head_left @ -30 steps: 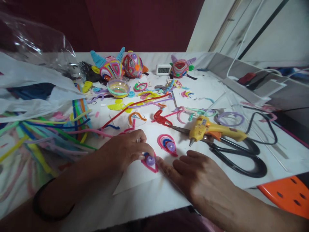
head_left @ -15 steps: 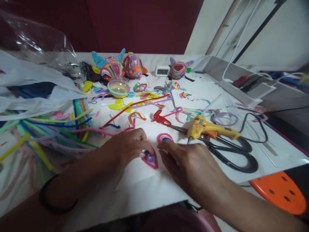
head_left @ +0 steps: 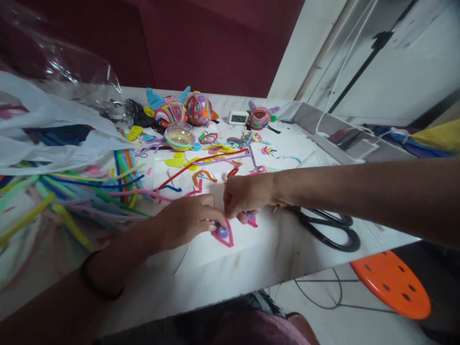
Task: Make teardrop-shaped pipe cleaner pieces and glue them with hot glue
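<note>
1. Pressing a pink teardrop piece (head_left: 223,234) flat near the bench's (head_left: 287,249) front edge, the left hand (head_left: 187,223) has fingers closed onto it.
2. Right hand (head_left: 244,194) pinches a second teardrop (head_left: 251,219) beside it.
3. Judged next: careful alignment of both pieces.

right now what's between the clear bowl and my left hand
In the head view, between the clear bowl and left hand lie yellow heart shapes and loose pipe cleaners.

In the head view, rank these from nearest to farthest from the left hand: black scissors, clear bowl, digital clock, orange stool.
From the left hand:
1. Clear bowl, behind the hand, mid-table.
2. Black scissors, to its right, near the table edge.
3. Digital clock, at the back of the table.
4. Orange stool, far right, below the table.

The bowl is plainly nearest; scissors versus clock is close.
</note>
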The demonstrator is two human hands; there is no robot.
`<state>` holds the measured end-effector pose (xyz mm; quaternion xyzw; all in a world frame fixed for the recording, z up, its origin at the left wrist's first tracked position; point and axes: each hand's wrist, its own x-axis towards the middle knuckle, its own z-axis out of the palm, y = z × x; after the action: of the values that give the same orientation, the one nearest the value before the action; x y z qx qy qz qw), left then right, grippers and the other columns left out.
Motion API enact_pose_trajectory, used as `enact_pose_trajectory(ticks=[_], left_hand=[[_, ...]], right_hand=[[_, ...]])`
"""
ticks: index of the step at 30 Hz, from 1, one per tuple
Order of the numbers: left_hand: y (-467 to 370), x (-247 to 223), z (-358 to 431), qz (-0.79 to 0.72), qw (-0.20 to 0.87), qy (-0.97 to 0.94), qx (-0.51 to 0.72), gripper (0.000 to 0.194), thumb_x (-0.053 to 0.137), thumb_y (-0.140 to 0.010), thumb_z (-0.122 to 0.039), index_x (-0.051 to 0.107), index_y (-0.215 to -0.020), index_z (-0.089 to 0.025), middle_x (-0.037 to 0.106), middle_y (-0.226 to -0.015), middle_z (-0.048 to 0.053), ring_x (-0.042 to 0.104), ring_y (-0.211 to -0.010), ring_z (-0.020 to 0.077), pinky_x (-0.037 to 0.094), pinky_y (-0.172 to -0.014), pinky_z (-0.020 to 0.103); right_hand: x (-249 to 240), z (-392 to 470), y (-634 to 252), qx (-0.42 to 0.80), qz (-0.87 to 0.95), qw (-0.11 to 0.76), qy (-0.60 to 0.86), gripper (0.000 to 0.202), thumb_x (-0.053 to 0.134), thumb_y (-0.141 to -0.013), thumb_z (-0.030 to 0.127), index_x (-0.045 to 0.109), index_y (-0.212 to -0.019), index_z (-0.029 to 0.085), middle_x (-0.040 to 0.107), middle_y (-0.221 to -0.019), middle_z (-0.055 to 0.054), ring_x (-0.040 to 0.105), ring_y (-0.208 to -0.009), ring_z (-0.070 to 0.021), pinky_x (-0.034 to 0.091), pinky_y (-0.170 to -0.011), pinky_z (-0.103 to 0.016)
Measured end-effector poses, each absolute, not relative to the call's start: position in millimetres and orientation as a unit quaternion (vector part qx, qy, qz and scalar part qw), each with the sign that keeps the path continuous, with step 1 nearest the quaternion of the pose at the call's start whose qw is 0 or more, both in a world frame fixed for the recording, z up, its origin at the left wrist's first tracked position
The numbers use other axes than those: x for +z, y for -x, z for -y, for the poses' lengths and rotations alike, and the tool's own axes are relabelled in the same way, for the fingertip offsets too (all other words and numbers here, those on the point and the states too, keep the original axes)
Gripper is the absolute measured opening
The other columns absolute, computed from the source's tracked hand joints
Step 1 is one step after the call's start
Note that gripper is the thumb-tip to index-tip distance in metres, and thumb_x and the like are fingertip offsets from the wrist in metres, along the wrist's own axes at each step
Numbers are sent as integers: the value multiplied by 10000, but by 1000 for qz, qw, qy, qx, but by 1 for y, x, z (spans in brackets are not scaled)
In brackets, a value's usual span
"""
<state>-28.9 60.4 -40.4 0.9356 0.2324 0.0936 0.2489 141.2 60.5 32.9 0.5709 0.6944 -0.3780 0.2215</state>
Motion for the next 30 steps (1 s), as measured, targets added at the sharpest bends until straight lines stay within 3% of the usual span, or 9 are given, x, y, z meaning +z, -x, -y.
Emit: enact_pose_trajectory(ticks=[7, 15, 30], left_hand=[[30, -41, -61, -237, 237, -938, 87, 264, 526, -858, -145, 717, -983, -278, 526, -817, -10, 542, -779, 123, 385, -689, 228], [28, -41, -62, -228, 229, -942, 91, 279, 511, -850, -124, 722, -973, -260, 549, -832, -1, 562, -803, 131, 409, -704, 228], [29, -41, -62, -229, 248, -937, 95, 275, 502, -858, -150, 719, -977, -271, 564, -852, 1, 564, -793, 120, 426, -706, 219]], right_hand=[[25, -62, -140, -418, -658, 254, -573, 126, 626, -843, 182, 596, -745, 108, 525, -567, 64, 330, -409, -27, 264, -407, -161], [25, -56, -138, -391, -669, 249, -581, 187, 581, -909, 298, 571, -845, 122, 519, -701, 40, 441, -513, -50, 384, -453, -170], [22, -60, -138, -416, -656, 261, -573, 223, 564, -921, 309, 549, -794, 126, 458, -631, 65, 356, -449, -34, 319, -408, -157]])
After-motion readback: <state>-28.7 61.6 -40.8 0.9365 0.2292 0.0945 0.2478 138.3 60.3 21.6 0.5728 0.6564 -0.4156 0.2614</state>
